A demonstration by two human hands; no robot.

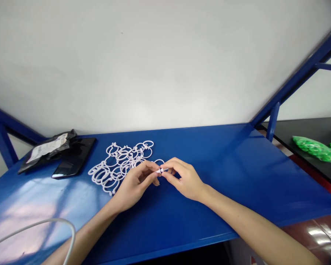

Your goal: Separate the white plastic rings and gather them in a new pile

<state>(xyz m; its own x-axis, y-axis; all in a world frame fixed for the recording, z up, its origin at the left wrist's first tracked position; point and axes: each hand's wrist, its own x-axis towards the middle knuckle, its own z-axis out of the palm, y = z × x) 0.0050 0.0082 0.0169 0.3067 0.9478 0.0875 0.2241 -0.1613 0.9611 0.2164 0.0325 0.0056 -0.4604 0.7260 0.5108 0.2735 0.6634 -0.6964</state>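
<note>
Between my two hands is a white plastic ring, its loop showing behind the fingertips and its two knobbed ends meeting at the front. My left hand pinches one end with thumb and fingers. On the other end, my right hand has a matching pinch. Whether the ends are joined I cannot tell, since the fingertips cover part of them. Just left of and behind my left hand lies a loose pile of similar white rings on the blue table.
A black plastic package with a white label and a shiny black flat object lie at the left. A white cable loops in at lower left. Blue frame bars flank the table. A bag of green pieces lies on the black surface right.
</note>
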